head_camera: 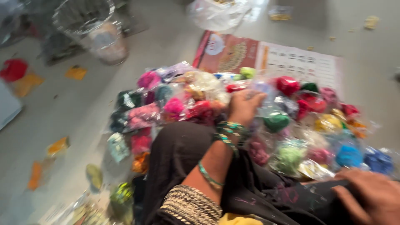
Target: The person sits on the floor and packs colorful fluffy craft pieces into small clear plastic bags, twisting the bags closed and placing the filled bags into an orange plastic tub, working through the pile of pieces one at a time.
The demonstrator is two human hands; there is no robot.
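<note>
Blur smears the whole view, so single packets (287,156) are hard to tell apart and their contents read only as soft lumps of pink, red, green, blue and yellow in clear wrap. They lie heaped on the floor (75,112) ahead of the knees, over a printed sheet (300,62). Left hand (245,106), bangled at the wrist, reaches into the heap; its grip cannot be told. Right hand (371,196), cut off at the corner, lies flat and open on black cloth (266,191).
</note>
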